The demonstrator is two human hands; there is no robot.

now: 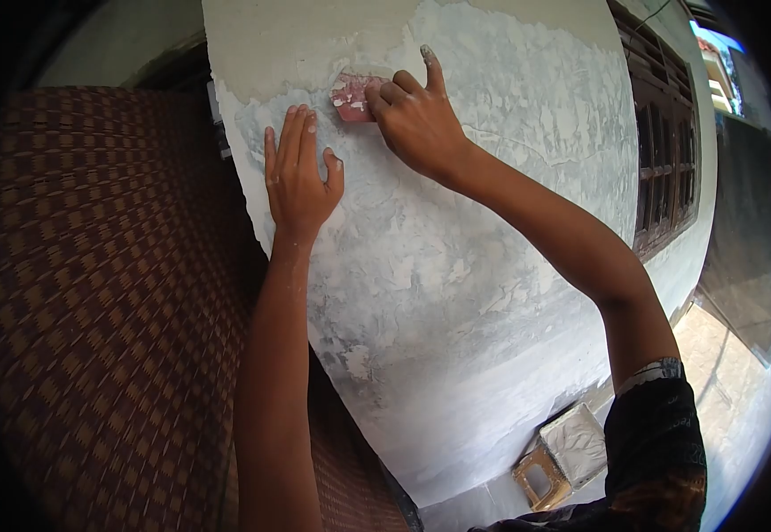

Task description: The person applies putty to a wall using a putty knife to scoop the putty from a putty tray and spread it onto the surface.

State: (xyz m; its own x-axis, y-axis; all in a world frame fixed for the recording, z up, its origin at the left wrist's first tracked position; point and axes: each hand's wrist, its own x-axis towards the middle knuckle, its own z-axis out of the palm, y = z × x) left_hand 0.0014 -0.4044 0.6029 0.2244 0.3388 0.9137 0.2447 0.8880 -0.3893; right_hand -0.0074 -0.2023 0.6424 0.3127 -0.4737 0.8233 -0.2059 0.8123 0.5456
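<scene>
My right hand [416, 115] grips a small reddish-pink scraper [352, 97] smeared with white paste and holds it against the upper part of the wall [403, 248]. Its fingers are curled at the scraper's right end, with one whitened fingertip pointing up. Just left of the scraper, my left hand [298, 177] lies flat near the wall's left edge, fingers stretched upward and thumb apart, holding nothing. Patchy white and grey filler covers the wall around both hands, with a smoother beige coat along the top.
A woven brown panel [110, 266] stands on the left, beside the wall's edge. On the right is a dark wooden window [665, 133]. Low down, near the wall's foot, are a grey-topped box [573, 443] and a brown frame-like object [540, 479].
</scene>
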